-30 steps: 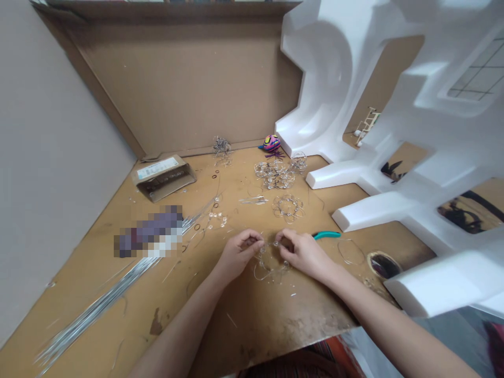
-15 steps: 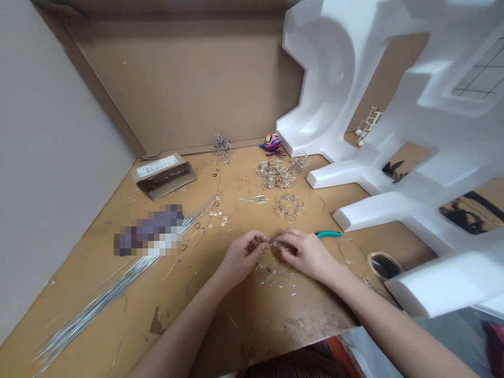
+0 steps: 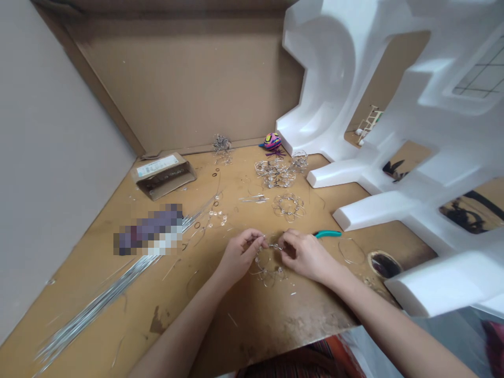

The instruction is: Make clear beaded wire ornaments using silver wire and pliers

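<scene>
A small wire piece with clear beads (image 3: 268,268) lies on the brown board (image 3: 252,325) between my hands. My left hand (image 3: 240,254) pinches its upper left part with thumb and fingertips. My right hand (image 3: 305,254) is closed in a pinch on its upper right part, a short way from the left fingertips. The loops of the piece hang down onto the board below both hands.
Teal-handled pliers (image 3: 327,234) lie just behind my right hand. Finished wire-and-bead rings (image 3: 289,205) and a tangle of them (image 3: 275,173) lie farther back. Long straight wires (image 3: 98,302) run to the left. A small cardboard box (image 3: 163,175), white foam blocks (image 3: 378,210) and a colourful toy (image 3: 271,142) stand around.
Both hands have stayed in place, shifting slightly as they work the wire piece; the piece has turned a little and its loops now lie lower on the board.
</scene>
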`<state>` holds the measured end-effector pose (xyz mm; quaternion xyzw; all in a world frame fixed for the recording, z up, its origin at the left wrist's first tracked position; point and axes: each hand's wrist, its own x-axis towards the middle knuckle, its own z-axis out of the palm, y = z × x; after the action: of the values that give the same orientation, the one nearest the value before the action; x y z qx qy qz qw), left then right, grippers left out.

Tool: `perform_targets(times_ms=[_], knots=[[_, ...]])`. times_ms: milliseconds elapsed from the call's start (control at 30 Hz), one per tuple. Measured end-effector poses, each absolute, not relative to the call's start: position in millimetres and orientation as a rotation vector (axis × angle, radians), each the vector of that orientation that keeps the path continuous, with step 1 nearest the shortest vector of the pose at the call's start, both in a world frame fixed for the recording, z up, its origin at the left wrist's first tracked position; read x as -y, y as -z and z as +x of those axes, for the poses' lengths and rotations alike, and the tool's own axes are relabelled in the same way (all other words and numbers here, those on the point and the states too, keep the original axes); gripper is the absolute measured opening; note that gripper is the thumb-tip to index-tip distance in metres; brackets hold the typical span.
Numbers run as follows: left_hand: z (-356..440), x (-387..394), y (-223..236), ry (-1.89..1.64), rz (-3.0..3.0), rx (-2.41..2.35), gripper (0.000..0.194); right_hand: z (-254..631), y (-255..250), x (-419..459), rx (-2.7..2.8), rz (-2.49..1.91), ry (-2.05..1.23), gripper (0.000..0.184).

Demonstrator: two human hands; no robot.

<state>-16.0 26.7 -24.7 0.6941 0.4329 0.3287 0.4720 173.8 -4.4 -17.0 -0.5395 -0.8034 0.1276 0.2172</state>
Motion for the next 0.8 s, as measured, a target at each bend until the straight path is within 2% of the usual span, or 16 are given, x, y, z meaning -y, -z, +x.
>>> perform_targets(times_ms=[433, 800], knots=[[-10.3, -21.5, 22.4, -0.781, 2.094, -0.964, 0.015, 170.6, 24.5, 4.2, 2.307, -1.576, -0.149, 0.009], [-4.9, -18.7, 24.1, -0.633, 2.716, -0.961, 0.022, 165.6, 29.4, 5.5, 2.309, -1.585, -0.132, 0.012]])
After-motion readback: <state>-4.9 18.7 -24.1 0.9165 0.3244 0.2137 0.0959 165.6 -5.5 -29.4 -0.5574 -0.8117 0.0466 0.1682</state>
